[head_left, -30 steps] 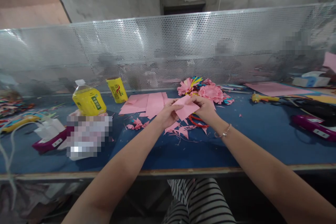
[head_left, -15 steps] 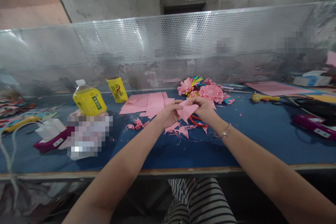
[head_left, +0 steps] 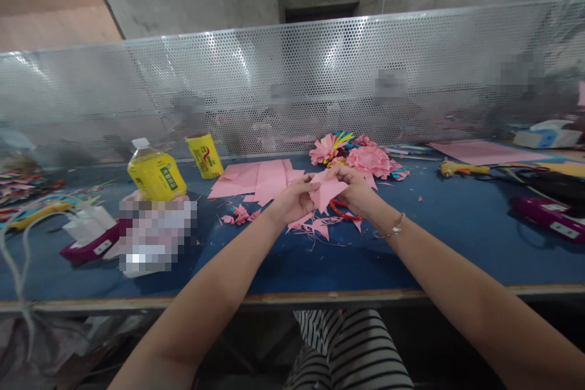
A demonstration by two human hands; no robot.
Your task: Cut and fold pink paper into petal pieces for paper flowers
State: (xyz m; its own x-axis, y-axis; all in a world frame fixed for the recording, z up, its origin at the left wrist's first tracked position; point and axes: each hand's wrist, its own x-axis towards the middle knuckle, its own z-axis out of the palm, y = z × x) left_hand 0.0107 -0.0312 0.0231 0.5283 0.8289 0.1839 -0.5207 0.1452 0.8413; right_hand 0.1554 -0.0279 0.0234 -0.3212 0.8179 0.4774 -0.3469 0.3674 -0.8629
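Between my two hands is a folded piece of pink paper [head_left: 326,191], held above the blue table. My left hand [head_left: 296,198] pinches its left edge. On the other side, my right hand [head_left: 354,189] grips the right edge and top with closed fingers. Below the paper lie red-handled scissors [head_left: 343,210], partly hidden by my right hand. Pink paper scraps [head_left: 315,226] are scattered under my hands. Behind and to the left rests a stack of pink sheets [head_left: 260,180]. Just beyond my right hand is a bunch of pink paper flowers [head_left: 368,158].
At left stand a yellow-labelled bottle [head_left: 156,173], a yellow can-like container [head_left: 205,156] and a purple power strip [head_left: 94,247] with cables. A yellow glue gun [head_left: 464,169] and another purple strip [head_left: 548,217] lie right. A perforated metal screen [head_left: 256,97] borders the table's back.
The folded pink paper has turned slightly in my fingers, showing a broader face. Both hands stay at nearly the same spot; the view has shifted a little.
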